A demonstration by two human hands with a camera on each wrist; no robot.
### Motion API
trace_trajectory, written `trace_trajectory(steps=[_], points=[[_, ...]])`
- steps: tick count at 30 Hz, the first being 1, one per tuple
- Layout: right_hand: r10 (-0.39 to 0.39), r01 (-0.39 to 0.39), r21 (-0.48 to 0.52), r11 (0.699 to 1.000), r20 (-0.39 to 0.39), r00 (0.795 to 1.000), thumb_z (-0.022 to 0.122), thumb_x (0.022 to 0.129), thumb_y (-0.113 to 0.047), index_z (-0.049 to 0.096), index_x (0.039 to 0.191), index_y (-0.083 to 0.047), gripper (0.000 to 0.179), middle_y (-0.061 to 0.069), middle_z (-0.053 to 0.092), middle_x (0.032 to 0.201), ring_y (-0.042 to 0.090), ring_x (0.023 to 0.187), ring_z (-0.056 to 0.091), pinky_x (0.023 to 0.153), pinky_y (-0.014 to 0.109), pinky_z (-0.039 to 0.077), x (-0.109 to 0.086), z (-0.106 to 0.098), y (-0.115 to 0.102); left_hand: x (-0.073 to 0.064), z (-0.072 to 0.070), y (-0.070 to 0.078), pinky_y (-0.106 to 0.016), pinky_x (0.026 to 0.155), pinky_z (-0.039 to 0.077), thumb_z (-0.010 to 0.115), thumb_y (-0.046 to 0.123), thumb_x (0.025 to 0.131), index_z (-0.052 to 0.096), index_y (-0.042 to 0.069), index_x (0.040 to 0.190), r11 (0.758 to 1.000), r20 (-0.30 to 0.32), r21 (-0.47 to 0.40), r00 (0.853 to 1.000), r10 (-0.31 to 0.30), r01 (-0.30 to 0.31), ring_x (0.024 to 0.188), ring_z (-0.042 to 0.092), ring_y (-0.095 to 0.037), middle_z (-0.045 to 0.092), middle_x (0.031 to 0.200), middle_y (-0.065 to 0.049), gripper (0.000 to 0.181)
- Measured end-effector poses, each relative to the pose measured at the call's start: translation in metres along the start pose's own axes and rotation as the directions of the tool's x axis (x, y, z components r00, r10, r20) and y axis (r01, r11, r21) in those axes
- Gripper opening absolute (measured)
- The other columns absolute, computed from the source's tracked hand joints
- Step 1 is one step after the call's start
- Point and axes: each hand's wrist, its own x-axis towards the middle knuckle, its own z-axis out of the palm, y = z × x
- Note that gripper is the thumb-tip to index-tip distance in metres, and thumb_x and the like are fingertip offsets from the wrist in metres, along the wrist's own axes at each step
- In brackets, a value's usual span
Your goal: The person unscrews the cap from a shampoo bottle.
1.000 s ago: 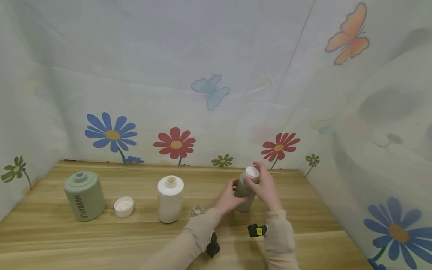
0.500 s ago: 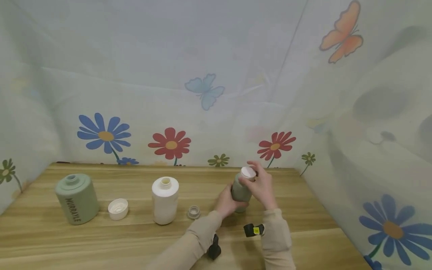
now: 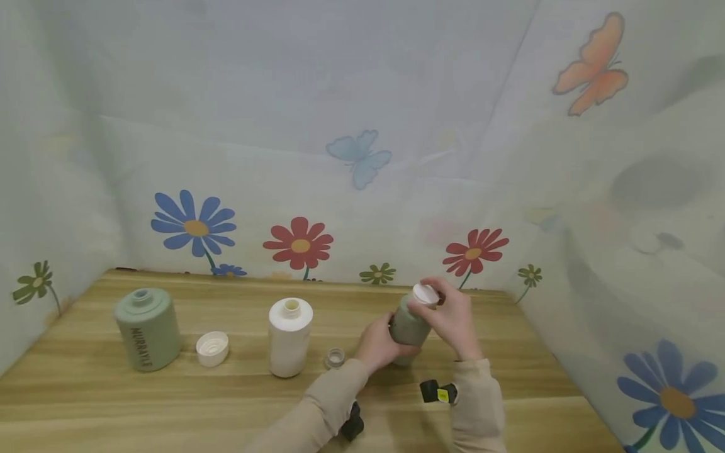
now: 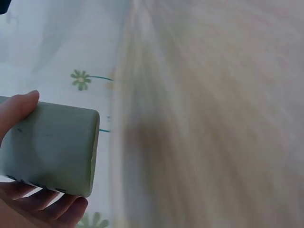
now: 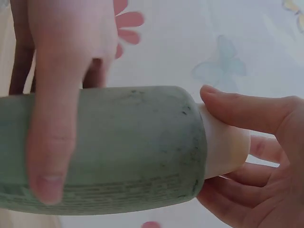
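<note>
A: Where do we place the green bottle (image 3: pixel 409 330)?

B: Tilted a little in both hands, base seemingly just clear of the tabletop (image 3: pixel 226 402). We note the left hand (image 3: pixel 376 344) curled round its side, the right hand (image 3: pixel 456 319) pinching the white cap (image 3: pixel 425 294) between thumb and fingers.

A: Step in hand?

B: Cap-turning, we judge; perhaps loosening, as the white bottle (image 3: pixel 290 343) and the MURRAYLE bottle (image 3: pixel 148 333) stand uncapped. Direction, we cannot tell.

A: And the next move calls for?

B: A firm left hold against the twist, we'd say, with the right turning squarely.
</note>
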Motion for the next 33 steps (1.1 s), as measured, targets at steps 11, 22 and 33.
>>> trace_trajectory(steps=[11,22,33], points=[[-0.052,0.053,-0.017,0.998,0.093,0.994,0.082,0.075,-0.016,0.063,0.114,-0.011,0.044,0.009,0.073,0.102,0.020,0.087,0.067,0.072,0.031,0.054,-0.013,-0.023,-0.043,-0.036,-0.031,0.022,-0.038,0.087,0.052,0.087,0.041,0.064,0.052,0.011,0.123,0.998,0.027,0.043,0.998,0.054,-0.055,0.102,0.063,-0.020,0.065,0.116,-0.007,0.075],[-0.090,0.088,0.019,0.996,0.238,0.967,0.080,0.079,-0.027,0.065,0.112,-0.018,0.038,0.005,0.073,0.101,0.013,0.082,0.069,0.065,0.023,0.054,-0.035,-0.029,-0.081,-0.085,-0.096,0.033,-0.029,0.079,0.052,0.087,0.042,0.061,0.059,0.014,0.120,0.977,0.137,0.173,0.985,0.103,-0.126,0.088,0.063,-0.008,0.069,0.103,0.002,0.071],[-0.303,0.282,0.111,0.953,0.380,0.874,0.078,0.081,-0.026,0.065,0.117,-0.011,0.041,0.004,0.072,0.108,0.013,0.085,0.070,0.072,0.021,0.056,-0.044,-0.008,-0.104,-0.116,-0.149,0.022,-0.025,0.068,0.050,0.089,0.043,0.055,0.063,0.017,0.117,0.887,0.114,0.414,0.978,0.173,-0.205,0.078,0.062,-0.007,0.072,0.094,0.004,0.072]])
